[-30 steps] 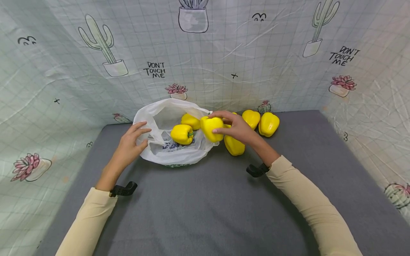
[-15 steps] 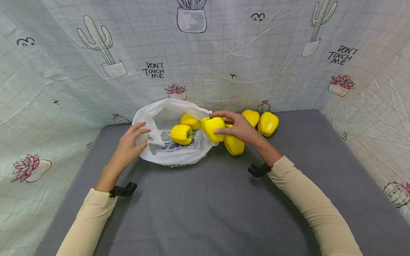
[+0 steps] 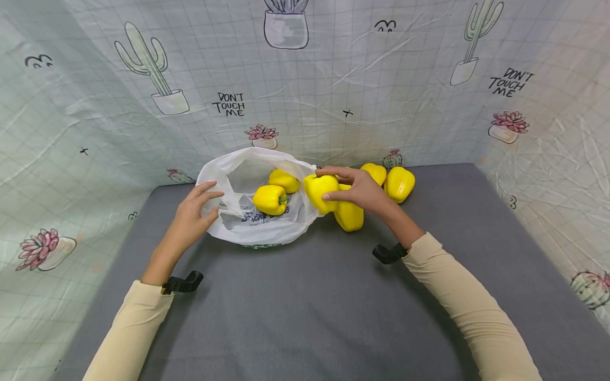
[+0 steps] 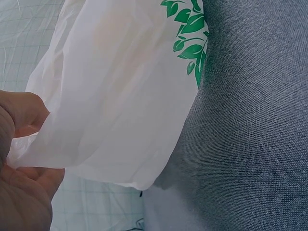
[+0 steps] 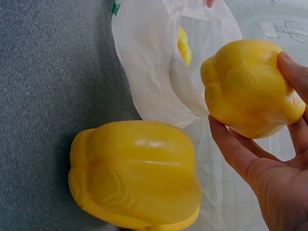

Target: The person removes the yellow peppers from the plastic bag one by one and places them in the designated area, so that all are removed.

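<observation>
A white plastic bag (image 3: 267, 235) stands with its mouth spread, one yellow bell pepper (image 3: 269, 200) and a second bell pepper (image 3: 284, 181) inside. At its left rim my left hand (image 3: 189, 217) grips the plastic; in the left wrist view the bag (image 4: 110, 96) runs between thumb and fingers. My right hand (image 3: 364, 189) holds another yellow pepper (image 3: 320, 193) by thumb and fingertips, overlapping the bag's right rim in the head view. The right wrist view shows this held pepper (image 5: 250, 86) raised above a pepper (image 5: 134, 173) lying on the table.
Right of the bag lies a yellow pepper (image 3: 350, 217), partly behind my right hand. Farther back are another pepper (image 3: 375, 172) and one beside it (image 3: 399, 184). A patterned cloth (image 3: 305, 79) hangs behind the grey table (image 3: 295, 307).
My right hand and its pepper have shifted slightly right, away from the peppers in the bag. The left hand and the bag have hardly moved.
</observation>
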### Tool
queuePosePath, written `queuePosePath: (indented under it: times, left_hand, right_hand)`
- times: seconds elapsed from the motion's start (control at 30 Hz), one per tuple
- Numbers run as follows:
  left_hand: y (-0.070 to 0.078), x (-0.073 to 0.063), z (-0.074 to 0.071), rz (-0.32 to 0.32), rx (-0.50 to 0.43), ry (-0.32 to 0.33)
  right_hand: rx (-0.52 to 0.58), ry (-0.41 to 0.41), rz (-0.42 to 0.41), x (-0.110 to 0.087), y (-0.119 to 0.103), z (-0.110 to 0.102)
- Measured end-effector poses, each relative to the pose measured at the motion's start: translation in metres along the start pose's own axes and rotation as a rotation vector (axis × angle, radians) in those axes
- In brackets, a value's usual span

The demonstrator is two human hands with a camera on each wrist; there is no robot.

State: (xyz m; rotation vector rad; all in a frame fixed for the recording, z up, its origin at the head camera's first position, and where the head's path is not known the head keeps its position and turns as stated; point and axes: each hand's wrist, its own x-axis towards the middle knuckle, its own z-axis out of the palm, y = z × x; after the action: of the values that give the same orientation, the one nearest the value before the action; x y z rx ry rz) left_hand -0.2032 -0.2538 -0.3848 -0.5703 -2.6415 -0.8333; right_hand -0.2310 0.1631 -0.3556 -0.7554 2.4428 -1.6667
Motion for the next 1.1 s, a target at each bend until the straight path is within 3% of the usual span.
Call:
queuePosePath:
  times: [0.1,0.4,1.1]
  left_hand:
    - [-0.001,0.000,0.000,0.004,0.001,0.003]
    - [-0.001,-0.001,0.000,0.007,-0.004,-0.001]
    - [-0.001,-0.001,0.002,0.021,-0.017,0.021]
  right_hand:
    - [-0.013,0.012,-0.008,0.003,0.013,-0.002]
    - [-0.023,0.016,0.031,-0.001,0.014,-0.007]
    - [-0.050,0.010,0.011,-0.005,0.019,-0.013]
